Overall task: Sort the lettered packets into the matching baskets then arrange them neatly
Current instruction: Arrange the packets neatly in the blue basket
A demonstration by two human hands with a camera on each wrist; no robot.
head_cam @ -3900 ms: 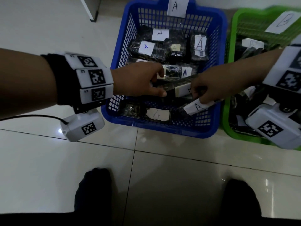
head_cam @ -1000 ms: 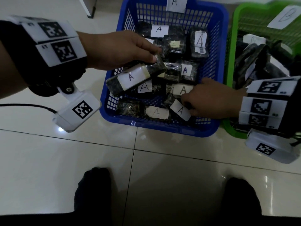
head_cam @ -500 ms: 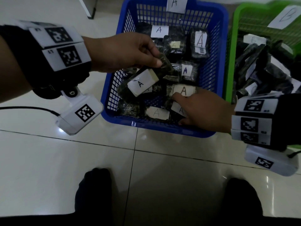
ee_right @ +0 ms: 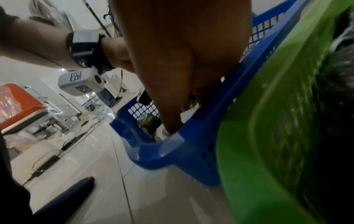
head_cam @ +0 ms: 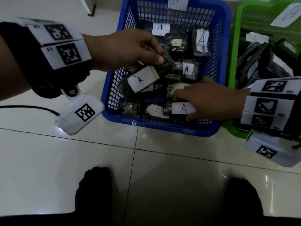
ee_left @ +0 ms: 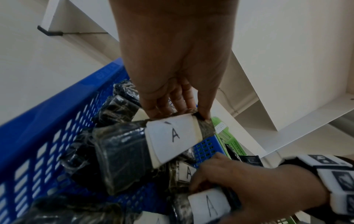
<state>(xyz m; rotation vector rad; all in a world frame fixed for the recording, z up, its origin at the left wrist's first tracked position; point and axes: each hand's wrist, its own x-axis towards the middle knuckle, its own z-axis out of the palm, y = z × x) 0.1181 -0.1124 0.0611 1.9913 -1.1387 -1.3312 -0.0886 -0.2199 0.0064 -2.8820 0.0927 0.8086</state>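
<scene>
Since last frame: my left hand (head_cam: 123, 49) has dipped the packet lower into the blue basket (head_cam: 162, 126), and my right hand (head_cam: 210, 100) slid forward over the front row.
Left hand: pinching one end of the A packet (head_cam: 143, 79), which dangles tilted above the pile, not set down yet.
Right hand: fingers curled round the front A packet (head_cam: 183, 108) near the front wall, nudging it straight I think.
Slip risk: I'm only holding a crinkly corner, so it could drop crooked onto the others.
Knock risk: both hands are close together, easy to bump rows I already tidied.
Green basket (head_cam: 234, 39): B packets (head_cam: 260, 59) lie jumbled, just beside my right wrist, so a careless elbow could stir them more.
</scene>
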